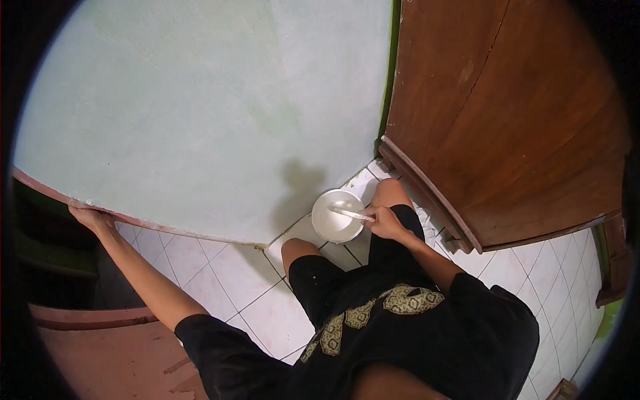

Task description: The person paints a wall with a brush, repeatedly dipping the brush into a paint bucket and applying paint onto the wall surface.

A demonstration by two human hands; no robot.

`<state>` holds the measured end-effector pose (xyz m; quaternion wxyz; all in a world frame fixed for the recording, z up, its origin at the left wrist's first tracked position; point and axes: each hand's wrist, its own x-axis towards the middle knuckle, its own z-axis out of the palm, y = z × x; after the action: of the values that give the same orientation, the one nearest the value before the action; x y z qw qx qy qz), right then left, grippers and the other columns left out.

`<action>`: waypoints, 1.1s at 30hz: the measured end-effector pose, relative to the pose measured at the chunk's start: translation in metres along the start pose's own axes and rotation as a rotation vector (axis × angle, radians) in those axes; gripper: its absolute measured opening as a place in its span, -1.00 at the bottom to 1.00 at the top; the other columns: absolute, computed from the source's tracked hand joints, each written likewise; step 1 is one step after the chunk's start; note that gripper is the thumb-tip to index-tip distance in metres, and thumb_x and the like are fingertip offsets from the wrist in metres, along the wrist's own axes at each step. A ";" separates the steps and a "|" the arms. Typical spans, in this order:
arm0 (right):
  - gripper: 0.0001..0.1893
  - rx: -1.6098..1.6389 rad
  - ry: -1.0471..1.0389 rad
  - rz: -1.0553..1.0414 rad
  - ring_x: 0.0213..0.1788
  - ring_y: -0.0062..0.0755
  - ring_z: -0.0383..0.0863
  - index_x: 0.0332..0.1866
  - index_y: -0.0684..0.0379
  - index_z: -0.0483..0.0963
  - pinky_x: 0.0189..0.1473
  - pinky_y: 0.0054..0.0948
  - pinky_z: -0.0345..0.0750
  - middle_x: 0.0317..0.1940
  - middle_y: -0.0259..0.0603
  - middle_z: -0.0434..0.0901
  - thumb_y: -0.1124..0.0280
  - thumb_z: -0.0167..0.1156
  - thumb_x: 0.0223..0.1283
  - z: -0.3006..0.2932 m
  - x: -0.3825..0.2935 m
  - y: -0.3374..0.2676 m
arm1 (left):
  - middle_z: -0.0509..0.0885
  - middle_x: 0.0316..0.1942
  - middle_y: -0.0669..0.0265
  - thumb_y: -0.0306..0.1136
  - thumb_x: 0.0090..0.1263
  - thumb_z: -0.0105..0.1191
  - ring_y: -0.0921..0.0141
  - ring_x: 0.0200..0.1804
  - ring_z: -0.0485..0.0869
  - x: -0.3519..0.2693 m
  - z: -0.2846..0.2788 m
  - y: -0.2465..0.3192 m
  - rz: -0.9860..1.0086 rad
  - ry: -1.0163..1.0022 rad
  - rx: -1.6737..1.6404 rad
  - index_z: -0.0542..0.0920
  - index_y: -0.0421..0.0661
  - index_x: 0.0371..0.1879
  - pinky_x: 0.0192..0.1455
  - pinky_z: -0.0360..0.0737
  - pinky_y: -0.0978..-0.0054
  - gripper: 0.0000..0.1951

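My right hand (387, 223) grips a white paint-covered brush (350, 213), whose far end reaches into a white bucket (319, 231). Whitish paint (336, 226) lies inside this bucket, which stands on the floor between my knees, close to the wall's foot. At far left, my left hand (94, 218) holds the pinkish edge trim (145, 220) of the wall; some of its fingers are hidden. Before me rises the pale blue-green wall (190, 110), with faint greener patches showing through.
A large brown wooden furniture panel (500, 125) stands close on my right. White floor tiles (220, 270) spread around me. A pink wooden panel (110, 355) is at lower left, below a dark opening (55, 240). Greenish paint specks mark the floor by the corner.
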<state>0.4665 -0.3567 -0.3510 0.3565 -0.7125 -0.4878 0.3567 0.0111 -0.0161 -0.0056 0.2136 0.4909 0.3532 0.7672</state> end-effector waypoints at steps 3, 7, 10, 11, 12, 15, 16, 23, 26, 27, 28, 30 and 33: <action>-0.67 -0.217 -0.007 -0.019 -0.24 0.00 0.65 -0.07 0.23 0.58 -0.12 -0.20 0.53 -0.37 0.08 0.63 0.39 0.21 0.01 0.011 0.002 -0.006 | 0.58 -0.16 0.16 -0.27 0.43 -0.24 0.27 -0.25 0.65 -0.004 0.005 0.003 -0.011 -0.015 -0.006 0.44 -0.34 -0.07 -0.27 0.68 0.35 -0.65; -0.67 -0.286 -0.085 0.021 -0.15 0.08 0.62 -0.06 0.23 0.57 -0.05 -0.12 0.51 -0.31 0.12 0.63 0.41 0.19 0.01 0.019 0.008 -0.016 | 0.58 -0.17 0.17 -0.28 0.42 -0.24 0.29 -0.25 0.64 0.001 -0.001 0.001 0.034 -0.038 0.066 0.45 -0.35 -0.09 -0.27 0.67 0.36 -0.66; -0.68 -0.303 -0.082 -0.048 -0.11 0.07 0.61 -0.07 0.25 0.57 -0.02 -0.12 0.50 -0.27 0.13 0.62 0.42 0.18 0.01 0.030 0.015 -0.009 | 0.58 -0.16 0.16 -0.30 0.41 -0.23 0.28 -0.25 0.64 -0.002 0.004 0.003 0.031 -0.030 0.019 0.45 -0.34 -0.07 -0.27 0.68 0.34 -0.66; -0.69 -0.328 -0.091 -0.066 -0.11 0.07 0.61 -0.09 0.26 0.57 -0.02 -0.12 0.49 -0.26 0.13 0.62 0.43 0.18 0.00 0.034 0.019 -0.008 | 0.58 -0.16 0.16 -0.30 0.41 -0.23 0.28 -0.25 0.64 0.001 0.003 0.004 0.025 -0.028 0.027 0.45 -0.34 -0.07 -0.27 0.68 0.34 -0.66; -0.70 -0.354 -0.102 -0.082 -0.11 0.08 0.60 -0.11 0.26 0.58 -0.01 -0.12 0.49 -0.25 0.13 0.62 0.44 0.18 0.00 0.037 0.021 -0.007 | 0.56 -0.12 0.13 -0.26 0.43 -0.20 0.25 -0.21 0.65 0.001 0.000 0.004 0.005 -0.047 0.033 0.40 -0.33 -0.01 -0.25 0.71 0.31 -0.65; -0.72 -0.475 -0.116 -0.114 -0.11 0.07 0.60 -0.16 0.27 0.59 -0.01 -0.13 0.49 -0.23 0.11 0.61 0.43 0.18 -0.02 0.049 0.031 -0.001 | 0.55 -0.10 0.12 -0.24 0.44 -0.21 0.25 -0.19 0.65 0.002 -0.002 0.004 -0.003 -0.058 0.070 0.39 -0.32 0.02 -0.25 0.71 0.31 -0.63; -0.74 -0.487 -0.120 -0.117 -0.11 0.04 0.60 -0.19 0.25 0.59 -0.01 -0.14 0.49 -0.22 0.10 0.61 0.43 0.19 -0.03 0.049 0.032 0.000 | 0.57 -0.12 0.13 -0.26 0.43 -0.24 0.27 -0.21 0.65 0.002 -0.001 0.004 0.018 -0.051 0.092 0.42 -0.33 -0.01 -0.26 0.68 0.33 -0.63; -0.81 -0.623 -0.218 -0.091 -0.26 0.06 0.62 -0.29 0.21 0.63 -0.19 -0.11 0.52 -0.40 0.15 0.59 0.43 0.17 -0.02 -0.039 0.037 -0.115 | 0.56 -0.11 0.15 -0.24 0.44 -0.27 0.27 -0.20 0.63 -0.001 -0.011 -0.001 0.041 0.031 0.119 0.41 -0.30 0.00 -0.28 0.66 0.36 -0.63; -0.77 -0.586 -0.034 -0.359 -0.36 0.06 0.60 -0.19 0.19 0.62 -0.24 -0.15 0.53 -0.48 0.12 0.58 0.42 0.15 0.03 -0.074 0.083 -0.094 | 0.55 -0.09 0.15 -0.25 0.44 -0.26 0.27 -0.18 0.63 0.009 -0.005 -0.002 0.003 -0.062 0.112 0.40 -0.30 0.01 -0.26 0.66 0.34 -0.63; -0.73 -0.551 -0.020 -0.381 -0.41 0.03 0.60 -0.12 0.19 0.61 -0.29 -0.16 0.52 -0.50 0.11 0.57 0.43 0.15 0.04 -0.090 0.084 -0.130 | 0.55 -0.09 0.15 -0.25 0.44 -0.26 0.27 -0.18 0.63 0.008 -0.010 -0.004 -0.002 -0.051 0.111 0.40 -0.30 0.01 -0.26 0.66 0.34 -0.63; -0.72 -0.602 -0.012 -0.393 -0.47 0.00 0.58 -0.09 0.20 0.60 -0.33 -0.19 0.51 -0.53 0.09 0.56 0.42 0.15 0.06 -0.106 0.088 -0.157 | 0.54 -0.08 0.14 -0.25 0.44 -0.27 0.26 -0.16 0.63 0.008 -0.009 -0.005 -0.009 -0.063 0.081 0.40 -0.30 0.02 -0.22 0.65 0.33 -0.63; -0.73 -0.638 0.093 -0.490 -0.51 -0.08 0.56 -0.10 0.20 0.60 -0.34 -0.25 0.50 -0.52 0.08 0.57 0.42 0.17 0.08 -0.141 0.102 -0.184 | 0.54 -0.07 0.14 -0.25 0.44 -0.27 0.25 -0.14 0.62 0.009 -0.001 -0.005 -0.008 -0.075 0.038 0.39 -0.30 0.03 -0.18 0.64 0.32 -0.63; -0.75 -0.767 0.139 -0.647 -0.45 -0.22 0.59 -0.10 0.19 0.61 -0.32 -0.34 0.52 -0.47 -0.02 0.62 0.35 0.21 0.12 -0.189 0.090 -0.257 | 0.54 -0.06 0.16 -0.23 0.45 -0.29 0.24 -0.08 0.60 0.008 -0.002 -0.002 -0.009 0.008 -0.001 0.39 -0.28 0.03 -0.09 0.62 0.30 -0.62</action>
<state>0.5392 -0.2327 -0.0530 0.1930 -0.6265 -0.7548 -0.0252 0.0060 -0.0101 -0.0025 0.2157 0.4861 0.3559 0.7684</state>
